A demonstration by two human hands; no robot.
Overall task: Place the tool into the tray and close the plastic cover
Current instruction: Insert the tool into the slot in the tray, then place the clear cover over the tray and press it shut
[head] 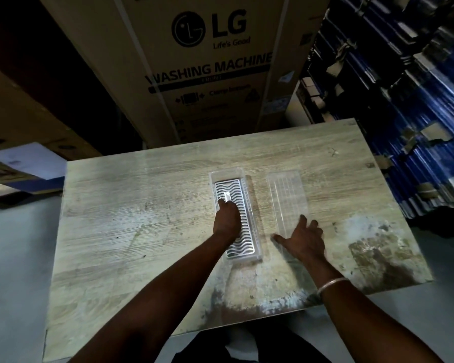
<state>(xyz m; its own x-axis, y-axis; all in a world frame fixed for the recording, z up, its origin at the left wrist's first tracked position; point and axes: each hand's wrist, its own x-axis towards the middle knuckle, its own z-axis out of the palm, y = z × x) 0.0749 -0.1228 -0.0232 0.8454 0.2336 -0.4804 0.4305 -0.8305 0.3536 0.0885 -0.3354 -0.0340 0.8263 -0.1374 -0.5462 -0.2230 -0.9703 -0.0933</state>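
Observation:
A clear plastic tray [257, 247] lies lengthwise in the middle of the wooden table [147, 231]. Inside it rests a metal plate with wavy slots [243, 231]. My left hand [227, 222] reaches over the plate, fingertips pinching a small shiny metal piece [227, 197] near its far half. To the right of the tray lies the clear plastic cover [286, 195], flat and apart from it. My right hand [306, 238] rests with fingers spread on the near end of the cover. A bangle sits on that wrist.
A tall LG washing machine carton [207, 69] stands just behind the table. Stacked blue crates [409, 106] fill the right side. More cartons [16, 121] sit at the left. Grey floor surrounds the table.

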